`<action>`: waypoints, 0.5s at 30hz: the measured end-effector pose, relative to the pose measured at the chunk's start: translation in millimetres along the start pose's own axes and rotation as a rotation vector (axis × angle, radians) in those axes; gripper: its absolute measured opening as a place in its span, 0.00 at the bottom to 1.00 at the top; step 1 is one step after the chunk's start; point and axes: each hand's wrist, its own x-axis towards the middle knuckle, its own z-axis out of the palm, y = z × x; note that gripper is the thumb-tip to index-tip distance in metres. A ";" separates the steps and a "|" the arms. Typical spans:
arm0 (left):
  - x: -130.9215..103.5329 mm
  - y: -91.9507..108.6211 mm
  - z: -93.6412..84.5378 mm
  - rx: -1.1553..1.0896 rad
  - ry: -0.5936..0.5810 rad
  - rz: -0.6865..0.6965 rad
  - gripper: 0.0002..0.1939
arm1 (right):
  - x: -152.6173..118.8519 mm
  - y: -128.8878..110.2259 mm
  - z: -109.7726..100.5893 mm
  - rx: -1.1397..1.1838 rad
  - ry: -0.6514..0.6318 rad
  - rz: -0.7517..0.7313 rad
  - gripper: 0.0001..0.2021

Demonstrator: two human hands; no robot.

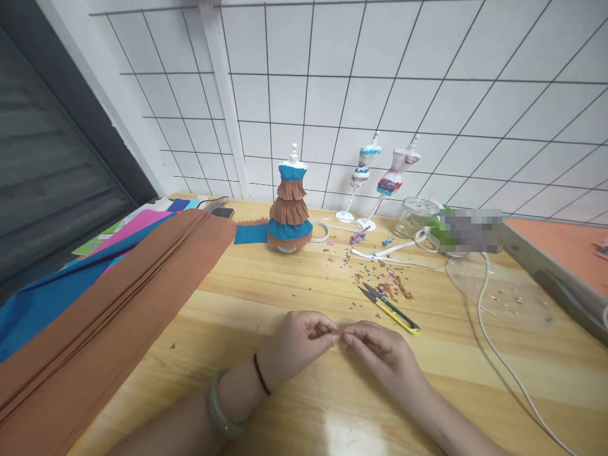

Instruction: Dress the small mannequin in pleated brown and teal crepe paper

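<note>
Above the wooden table, my left hand point(301, 342) and my right hand point(382, 351) meet at the fingertips, both pinched closed. Between them shows a tiny brownish bit point(339, 334), perhaps paper or cloth; its kind is too small to make out. Just beyond my right hand lie thread snips point(393, 311) with yellow and dark green handles. Brown and blue scraps point(389, 288) are scattered behind the snips. Farther back stands a small dress form point(291, 209), upright, wearing a tiered brown and blue dress.
Brown sheets point(156, 285) overlie blue and pink ones at left. Beside the dress form are a blue strip point(251, 234) and a tape roll point(320, 232). Two smaller forms point(363, 168) lean near a glass jar point(413, 215). A white cable point(498, 367) runs along the right.
</note>
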 end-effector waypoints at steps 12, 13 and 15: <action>-2.3 0.8 0.1 0.188 0.011 0.119 0.08 | -1.5 9.2 -1.1 -0.184 0.016 -0.271 0.09; -2.6 1.4 0.1 0.162 0.001 0.117 0.10 | -1.2 9.2 -1.8 -0.208 0.028 -0.288 0.09; -2.9 2.7 -0.3 0.105 -0.024 0.117 0.15 | -0.6 9.2 -3.1 -0.252 0.046 -0.316 0.08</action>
